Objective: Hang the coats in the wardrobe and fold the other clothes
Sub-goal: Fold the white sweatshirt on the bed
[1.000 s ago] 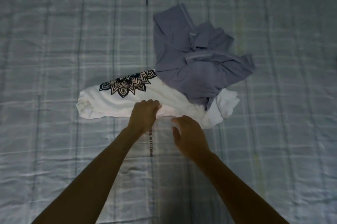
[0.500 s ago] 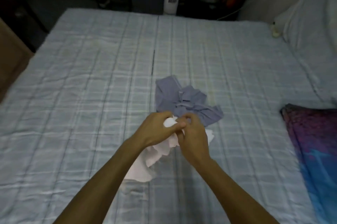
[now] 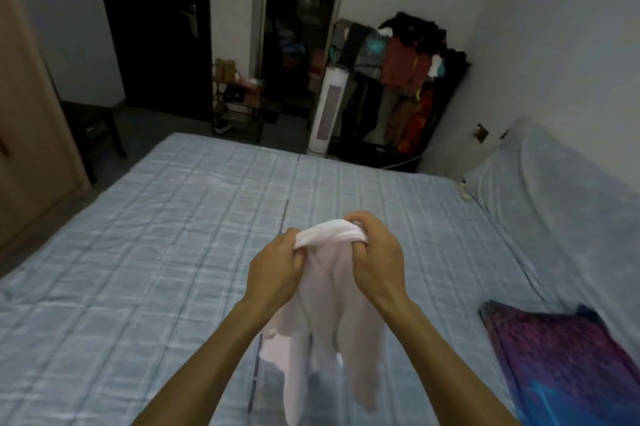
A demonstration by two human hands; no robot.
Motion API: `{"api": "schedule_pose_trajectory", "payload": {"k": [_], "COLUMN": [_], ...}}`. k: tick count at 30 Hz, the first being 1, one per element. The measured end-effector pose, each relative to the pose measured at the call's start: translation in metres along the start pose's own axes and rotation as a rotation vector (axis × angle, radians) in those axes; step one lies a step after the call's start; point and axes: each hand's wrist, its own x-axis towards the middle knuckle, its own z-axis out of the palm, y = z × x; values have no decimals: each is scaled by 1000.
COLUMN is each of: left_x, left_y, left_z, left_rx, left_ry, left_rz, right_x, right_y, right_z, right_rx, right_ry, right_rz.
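checked bed (image 3: 173,252) below; left hand (image 3: 277,273), right hand (image 3: 377,263) fingers curled, gripping white garment (image 3: 332,294) hanging between.

No text, label, brand, number or sign can be read on the white garment (image 3: 329,308), nor on anything around it in the room.

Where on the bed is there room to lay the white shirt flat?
Left half of the bed is bare, from the wooden wardrobe to the left hand. The far end by the white fan is bare too. Crowded: the right, with purple cloth and rolled bedding.
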Motion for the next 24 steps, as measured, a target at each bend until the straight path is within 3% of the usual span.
{"api": "schedule_pose_trajectory", "payload": {"k": [4, 10, 16, 24], "left_x": [-3, -8, -16, -28], "left_y": [43, 116, 161, 187], "left_z": [-29, -70, -79, -82], "left_rx": [-42, 142, 81, 374], "left_ry": [114, 279, 252, 148], "left_rz": [50, 231, 135, 327], "right_x": [11, 15, 11, -1], "right_y": [-16, -10, -4, -44], "right_z": [-44, -108, -120, -107], "right_rx": [4, -34, 19, 223], "right_ry": [54, 55, -14, -346], "right_rz": [-42, -57, -47, -214]}}
